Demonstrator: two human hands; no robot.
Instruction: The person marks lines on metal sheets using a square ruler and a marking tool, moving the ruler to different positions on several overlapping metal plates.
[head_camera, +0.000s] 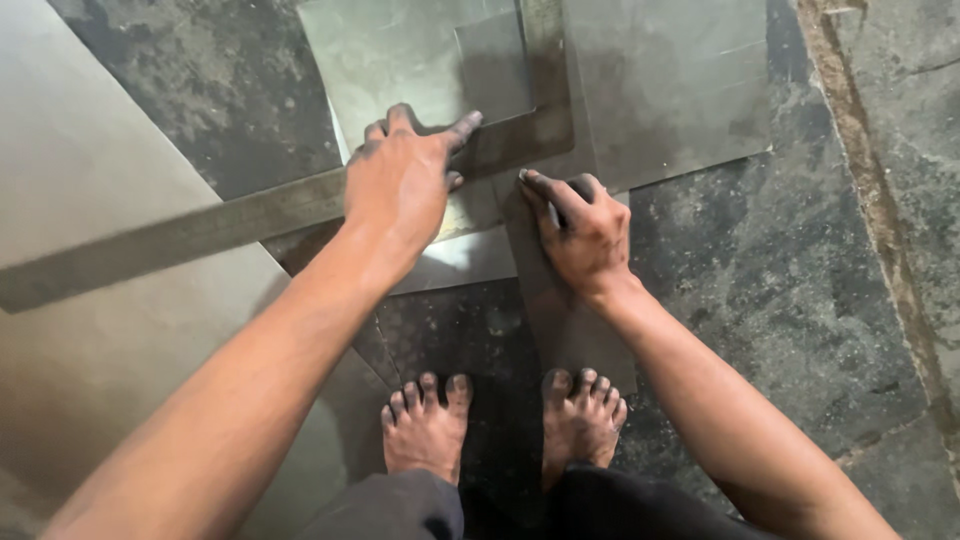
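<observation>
My left hand (402, 180) presses flat, fingers spread, on the long arm of a large steel L-square (200, 230) that lies across a sheet of grey metal (400, 60) on the floor. The square's other arm runs upward past the sheet's top right. My right hand (585, 230) is curled with its fingertips against the square's inner corner, resting on a narrow metal strip (570, 320); whether it holds a small tool I cannot tell. Both hands are grimy.
My two bare feet (500, 425) stand on the dark stone floor (800, 300) just below the hands. A large pale metal sheet (80, 200) covers the left side. Another grey sheet (680, 80) lies at the top right.
</observation>
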